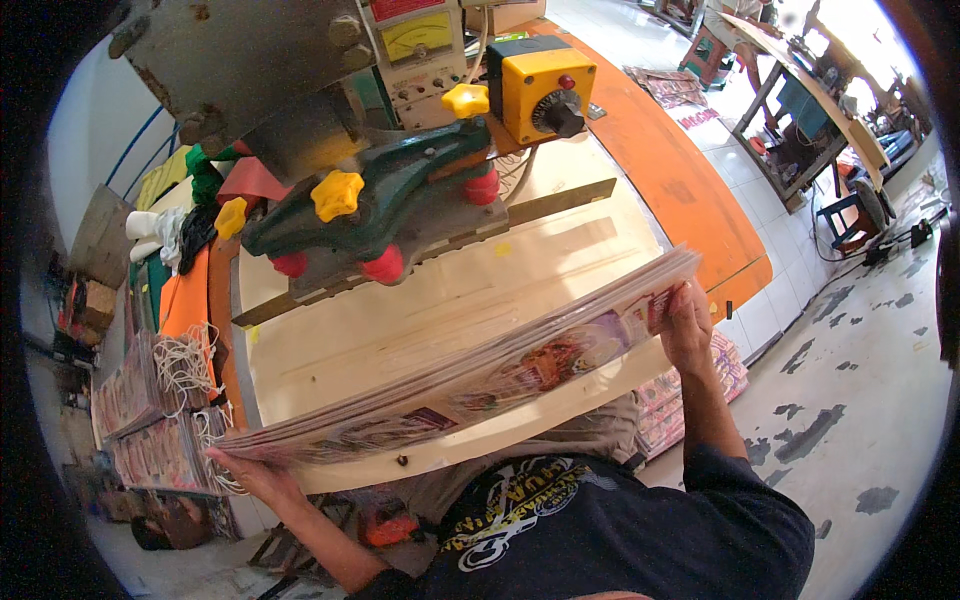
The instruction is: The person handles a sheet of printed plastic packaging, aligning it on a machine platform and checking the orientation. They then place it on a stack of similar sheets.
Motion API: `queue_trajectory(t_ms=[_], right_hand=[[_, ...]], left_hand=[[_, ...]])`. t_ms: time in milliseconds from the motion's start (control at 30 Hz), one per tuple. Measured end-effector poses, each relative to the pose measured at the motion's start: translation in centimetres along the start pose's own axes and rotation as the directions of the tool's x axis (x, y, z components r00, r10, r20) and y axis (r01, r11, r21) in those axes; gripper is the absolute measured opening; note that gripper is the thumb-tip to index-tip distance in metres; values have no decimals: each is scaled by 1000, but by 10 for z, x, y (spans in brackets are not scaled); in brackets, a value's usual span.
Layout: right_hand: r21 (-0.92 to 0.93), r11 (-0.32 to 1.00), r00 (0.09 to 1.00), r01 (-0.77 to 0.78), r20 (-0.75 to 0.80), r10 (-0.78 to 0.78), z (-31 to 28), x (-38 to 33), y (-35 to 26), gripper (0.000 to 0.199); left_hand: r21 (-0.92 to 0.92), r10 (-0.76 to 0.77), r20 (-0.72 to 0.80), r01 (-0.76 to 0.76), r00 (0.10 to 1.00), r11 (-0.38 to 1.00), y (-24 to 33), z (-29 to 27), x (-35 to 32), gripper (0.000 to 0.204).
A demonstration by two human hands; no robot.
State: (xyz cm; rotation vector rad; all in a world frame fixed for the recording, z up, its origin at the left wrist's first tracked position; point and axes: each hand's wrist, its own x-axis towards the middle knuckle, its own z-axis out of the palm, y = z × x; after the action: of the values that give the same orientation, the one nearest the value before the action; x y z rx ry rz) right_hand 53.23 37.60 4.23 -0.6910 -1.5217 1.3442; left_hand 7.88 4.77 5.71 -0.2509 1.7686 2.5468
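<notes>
A long stack of printed clear plastic sheets (540, 365) stretches across the front of the pale worktop (350, 370), tilted with its right end farther away and higher in view. My left hand (265, 480) is closed on the near left end. At the opposite end my right hand (687, 325) grips the edge, fingers wrapped round it. Beyond the stack stands a machine with a dark green bracket (390, 205), yellow star knobs (337, 196) and red round feet. A long metal bar (560, 203) runs beneath it, apart from the stack.
A yellow control box (545, 95) with a black dial sits behind the bar. An orange tabletop (680, 170) extends at the right. Bundles of printed sheets with white cords (190, 365) lie at the left. More printed stacks (690, 400) are by my right side.
</notes>
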Motion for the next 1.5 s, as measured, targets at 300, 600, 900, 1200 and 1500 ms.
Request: queue_trajectory(t_ms=[300,600,900,1200,1500], right_hand=[[301,945,979,-129,-116,170,-13,-16,39,42],[223,949,961,-222,-113,252,5,-3,9,60],[-361,819,883,-447,-32,468,9,4,-35,44],[-508,779,859,-366,137,493,3,8,-68,35],[-728,617,840,-299,107,532,-18,11,-70,42]], left_hand=[[147,-5,245,-33,970,989,-10,-24,14,53],[324,-61,318,-48,946,945,-9,-31,25,79],[432,-259,695,-102,670,896,15,-12,11,70],[503,-289,687,-150,666,851,25,-12,0,77],[530,-263,747,-310,610,789,33,-1,-4,87]])
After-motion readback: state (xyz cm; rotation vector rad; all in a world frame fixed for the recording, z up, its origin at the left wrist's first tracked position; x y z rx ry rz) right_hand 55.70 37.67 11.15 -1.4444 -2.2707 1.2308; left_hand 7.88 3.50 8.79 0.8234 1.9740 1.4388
